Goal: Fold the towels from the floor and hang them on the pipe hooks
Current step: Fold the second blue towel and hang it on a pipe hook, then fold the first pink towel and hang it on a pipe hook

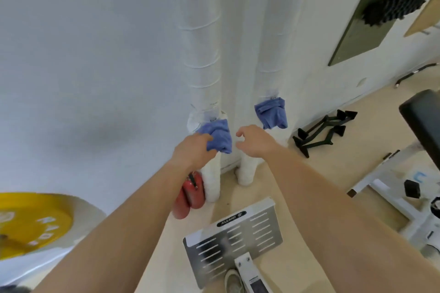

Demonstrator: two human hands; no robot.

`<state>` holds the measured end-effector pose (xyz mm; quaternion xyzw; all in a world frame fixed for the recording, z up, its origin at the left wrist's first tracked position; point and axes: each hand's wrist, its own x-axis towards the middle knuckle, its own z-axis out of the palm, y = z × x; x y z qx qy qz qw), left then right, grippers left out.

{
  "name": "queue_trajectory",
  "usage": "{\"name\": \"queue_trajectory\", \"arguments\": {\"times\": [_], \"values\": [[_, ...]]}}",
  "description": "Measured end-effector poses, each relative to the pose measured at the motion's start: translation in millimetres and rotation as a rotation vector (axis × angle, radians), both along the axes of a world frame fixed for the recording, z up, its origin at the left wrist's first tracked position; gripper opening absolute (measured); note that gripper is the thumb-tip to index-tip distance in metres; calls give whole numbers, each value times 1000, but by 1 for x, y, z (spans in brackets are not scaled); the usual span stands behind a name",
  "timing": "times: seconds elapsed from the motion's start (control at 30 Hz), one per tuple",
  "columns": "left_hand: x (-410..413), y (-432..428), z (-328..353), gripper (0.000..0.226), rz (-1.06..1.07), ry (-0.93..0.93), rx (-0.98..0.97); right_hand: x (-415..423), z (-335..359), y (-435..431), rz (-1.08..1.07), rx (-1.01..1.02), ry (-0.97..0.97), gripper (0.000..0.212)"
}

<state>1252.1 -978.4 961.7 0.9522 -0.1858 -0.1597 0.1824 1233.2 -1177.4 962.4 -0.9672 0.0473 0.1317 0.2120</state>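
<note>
Against ribbed white pipe (202,54), bunched blue towel (220,135) in left hand (192,150)

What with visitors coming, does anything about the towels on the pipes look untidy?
Yes. The towel on the right pipe hangs bunched and lopsided rather than flat. The towel at the left pipe, gripped by the left hand, looks crumpled too.

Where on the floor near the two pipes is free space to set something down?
Bare floor lies right of the right pipe, between the black handles and the metal plate. Beside the left pipe it is crowded: red extinguishers stand at its base.
</note>
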Motion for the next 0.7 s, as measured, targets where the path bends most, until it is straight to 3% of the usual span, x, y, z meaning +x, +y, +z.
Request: {"name": "queue_trajectory", "arguments": {"times": [0.07, 0.13, 0.23, 0.5, 0.7], "values": [[-25, 53, -4, 44, 76, -47, 48, -18, 0, 51, 55, -10, 32, 17], [-52, 109, -9, 52, 137, -45, 53, -37, -1, 106, 117, -15, 81, 15], [-97, 194, -14, 53, 233, -29, 52, -67, -5, 195, 216, -41, 67, 45], [-247, 388, -36, 58, 610, 56, 0, -155, -20, 416, 607, -123, 113, 45], [-393, 469, -85, 55, 1038, 155, -83, -234, -48, 535, 991, -192, 108, 45]]}}
